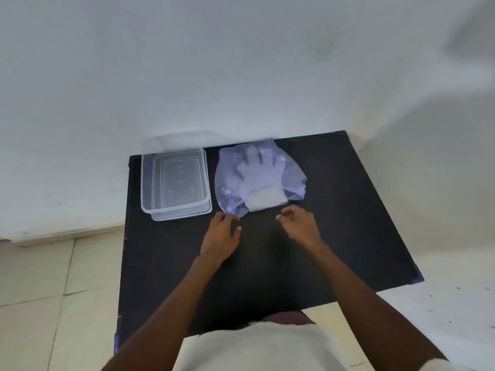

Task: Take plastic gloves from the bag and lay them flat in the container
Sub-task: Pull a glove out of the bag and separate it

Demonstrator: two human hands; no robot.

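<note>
Head view, steeply down over table (348,210)

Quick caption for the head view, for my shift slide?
Both hands reach toward the bluish bag of plastic gloves; the clear container sits empty beside it.

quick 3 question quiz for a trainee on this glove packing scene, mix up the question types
1. True or false: the clear plastic container already holds gloves.
2. Which lies nearer the bag's opening? A) the glove cuffs B) the glove fingers
3. Fill in: the bluish plastic bag lies to the ____ of the container as the person sees it.

Key
1. False: the container looks empty, and the plastic gloves are in the bag.
2. A: the cuffs point toward the person, near the left hand and right hand, both empty over the black table.
3. right
</note>
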